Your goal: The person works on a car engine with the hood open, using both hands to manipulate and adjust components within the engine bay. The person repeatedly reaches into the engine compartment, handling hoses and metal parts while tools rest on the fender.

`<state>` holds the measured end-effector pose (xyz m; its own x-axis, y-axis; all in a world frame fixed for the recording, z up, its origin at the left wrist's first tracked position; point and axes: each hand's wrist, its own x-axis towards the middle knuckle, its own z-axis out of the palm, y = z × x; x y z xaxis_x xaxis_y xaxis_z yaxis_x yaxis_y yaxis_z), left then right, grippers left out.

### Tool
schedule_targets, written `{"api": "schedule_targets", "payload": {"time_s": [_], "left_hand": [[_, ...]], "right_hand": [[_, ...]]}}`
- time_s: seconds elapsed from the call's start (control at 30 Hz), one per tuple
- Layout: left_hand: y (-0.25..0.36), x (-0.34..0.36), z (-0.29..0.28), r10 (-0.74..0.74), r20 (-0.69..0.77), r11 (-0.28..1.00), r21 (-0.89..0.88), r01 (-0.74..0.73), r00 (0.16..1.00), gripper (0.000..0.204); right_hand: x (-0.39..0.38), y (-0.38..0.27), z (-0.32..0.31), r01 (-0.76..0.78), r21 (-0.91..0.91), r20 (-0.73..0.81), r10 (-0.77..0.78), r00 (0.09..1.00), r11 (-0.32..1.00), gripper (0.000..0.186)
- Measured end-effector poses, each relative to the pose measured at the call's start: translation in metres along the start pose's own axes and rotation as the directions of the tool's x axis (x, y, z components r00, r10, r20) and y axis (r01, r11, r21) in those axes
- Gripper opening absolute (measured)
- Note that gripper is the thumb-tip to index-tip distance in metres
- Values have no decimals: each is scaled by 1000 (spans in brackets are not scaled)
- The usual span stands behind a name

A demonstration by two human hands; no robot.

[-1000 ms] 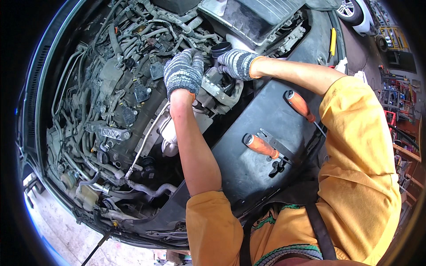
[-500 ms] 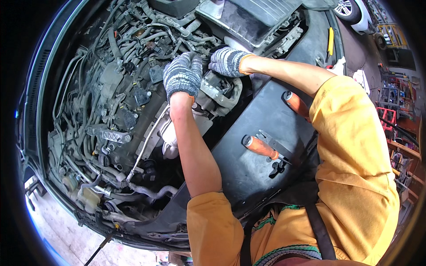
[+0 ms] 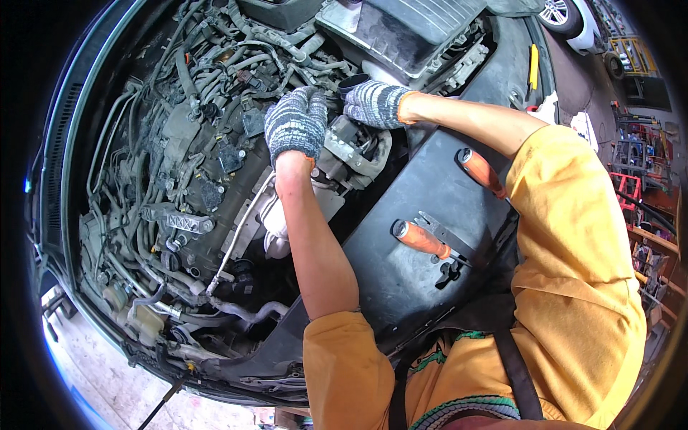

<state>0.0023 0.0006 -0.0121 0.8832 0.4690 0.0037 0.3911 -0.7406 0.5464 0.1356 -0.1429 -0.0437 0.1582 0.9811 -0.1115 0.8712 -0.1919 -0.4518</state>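
Both my hands wear grey-and-white striped knit gloves and reach into an open engine bay. My left hand (image 3: 296,125) is closed, its fingers bent down among the hoses (image 3: 279,68) by the engine. Its fingertips and whatever they hold are hidden. Just to the right, my right hand (image 3: 375,104) is closed at a short black hose end (image 3: 352,83) with a round, dark opening. Below the hands sits a grey metal engine part (image 3: 355,147) with a curved pipe.
A black cover panel (image 3: 387,287) along the bay's front bears two orange-handled screwdrivers (image 3: 423,239) (image 3: 481,172) and a grey pliers-like tool (image 3: 446,235). A black ribbed box (image 3: 408,32) stands beyond my right hand. A yellow tool (image 3: 533,66) lies at the far right edge.
My right hand has shifted slightly right and down, and more of the black hose's round opening shows. My left hand has barely moved.
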Motion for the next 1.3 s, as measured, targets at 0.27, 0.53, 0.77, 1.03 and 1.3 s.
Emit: {"api": "schedule_targets", "payload": {"time_s": [0.27,0.53,0.77,1.03,1.3], "left_hand": [[2,1,2,18,-3,1000,-14,-18,1000,32],[1,0,0,23,-9,999,-36,-24,1000,33],[3,0,-1,1,-1,999,-38,-1,1000,35],[1,1,1,-9,15,1000,-15,9,1000,31],[5,0,-2,-25,21,1000,-3,25,999,35]], "right_hand": [[-19,-16,-9,-24,-12,-16,24,1000,1000,32],[-36,-33,-22,79,-79,267,-56,962,994,12],[-18,-17,-35,-15,-7,223,16,975,1000,15],[-11,-20,-32,-31,-50,231,42,972,998,23],[-17,-20,-28,-51,7,155,49,987,999,24]]}}
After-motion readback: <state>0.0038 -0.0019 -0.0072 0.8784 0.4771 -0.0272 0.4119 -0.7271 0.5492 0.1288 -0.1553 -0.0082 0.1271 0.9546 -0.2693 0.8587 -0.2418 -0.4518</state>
